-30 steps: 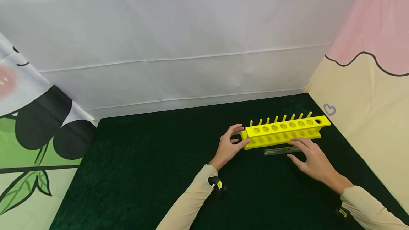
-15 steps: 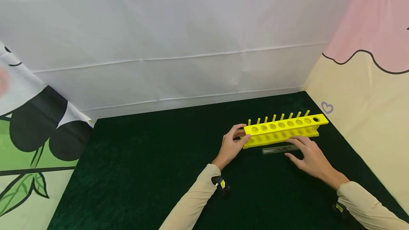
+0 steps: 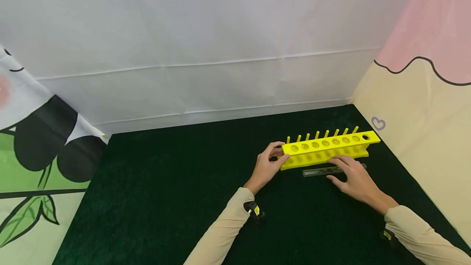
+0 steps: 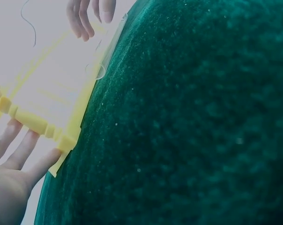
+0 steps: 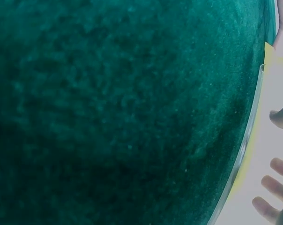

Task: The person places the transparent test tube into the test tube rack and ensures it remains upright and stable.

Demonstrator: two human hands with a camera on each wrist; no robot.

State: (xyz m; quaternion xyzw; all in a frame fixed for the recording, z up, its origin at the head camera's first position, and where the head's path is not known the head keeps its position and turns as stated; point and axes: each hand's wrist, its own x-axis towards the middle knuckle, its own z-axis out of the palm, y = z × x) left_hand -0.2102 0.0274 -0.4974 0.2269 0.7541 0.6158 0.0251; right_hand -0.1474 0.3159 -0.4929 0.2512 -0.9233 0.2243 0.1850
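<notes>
A yellow test tube rack point(image 3: 320, 149) stands on the right part of the dark green cloth, with a row of holes and several upright pegs along its back. My left hand point(image 3: 266, 167) holds the rack's left end, thumb at the front and fingers around the end; the left wrist view shows those fingers point(image 4: 25, 145) against the end piece. A clear glass test tube point(image 3: 315, 172) lies along the rack's front side. Over its right part is my right hand point(image 3: 354, 179), fingers spread and loosely bent. Whether they touch the tube is unclear.
The green cloth point(image 3: 165, 199) covers the table. A white sheet point(image 3: 220, 52) rises behind it. Printed cloths hang at the left point(image 3: 70, 203) and right point(image 3: 416, 134); the rack's right end is near the table's right edge.
My left thumb and fingers have closed in on the rack's left end. The right hand has shifted slightly left over the test tube, which lies where it was.
</notes>
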